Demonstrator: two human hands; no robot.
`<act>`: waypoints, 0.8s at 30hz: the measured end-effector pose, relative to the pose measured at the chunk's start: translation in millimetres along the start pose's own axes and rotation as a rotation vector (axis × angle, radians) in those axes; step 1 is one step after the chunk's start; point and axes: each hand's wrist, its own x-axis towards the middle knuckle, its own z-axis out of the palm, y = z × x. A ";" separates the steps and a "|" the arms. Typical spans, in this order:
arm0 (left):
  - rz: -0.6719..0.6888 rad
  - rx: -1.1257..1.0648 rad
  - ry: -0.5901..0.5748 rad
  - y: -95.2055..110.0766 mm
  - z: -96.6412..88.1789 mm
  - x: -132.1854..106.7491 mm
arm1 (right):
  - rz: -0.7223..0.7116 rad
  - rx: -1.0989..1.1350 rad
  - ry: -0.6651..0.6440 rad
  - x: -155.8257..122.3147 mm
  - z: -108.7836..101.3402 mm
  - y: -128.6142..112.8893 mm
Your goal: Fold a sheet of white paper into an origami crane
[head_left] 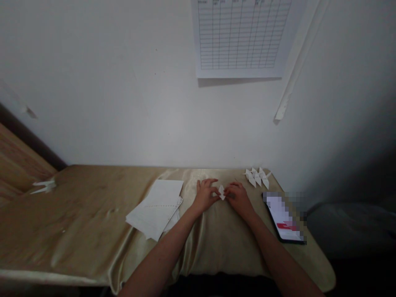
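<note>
A small piece of folded white paper, roughly diamond-shaped, is between my two hands just above the cloth. My left hand pinches its left side with thumb and index finger, the other fingers held away. On the opposite side my right hand grips the paper's edge, its fingers curled. Fine fold lines on the paper are too small to make out. Several folded paper cranes stand in a cluster beyond my right hand, near the table's back right corner.
White paper sheets lie in a loose stack left of my left forearm. A phone with a lit screen rests at the right edge. Gold cloth covers the table, wrinkled in front. Another white folded piece sits far left. A wall stands behind.
</note>
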 end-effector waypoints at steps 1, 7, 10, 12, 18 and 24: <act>0.005 0.009 -0.007 0.7 -1.2 -0.7 | 0.007 0.001 -0.010 -0.3 0.1 0.8; 0.002 0.027 -0.022 2.6 -2.6 -3.8 | 0.031 -0.055 -0.015 -1.7 -1.2 0.7; 0.018 0.030 -0.030 3.3 -2.7 -4.7 | 0.006 -0.095 -0.052 -3.6 -3.3 -2.5; 0.031 0.039 -0.027 3.5 -3.4 -5.3 | -0.003 -0.126 -0.075 -5.2 -5.4 -5.4; 0.063 0.073 -0.011 2.9 -4.3 -7.2 | 0.000 -0.188 -0.094 -7.3 -9.9 -13.1; 0.113 0.097 0.013 5.7 -4.8 -8.6 | 0.003 -0.229 -0.088 -7.1 -9.1 -10.2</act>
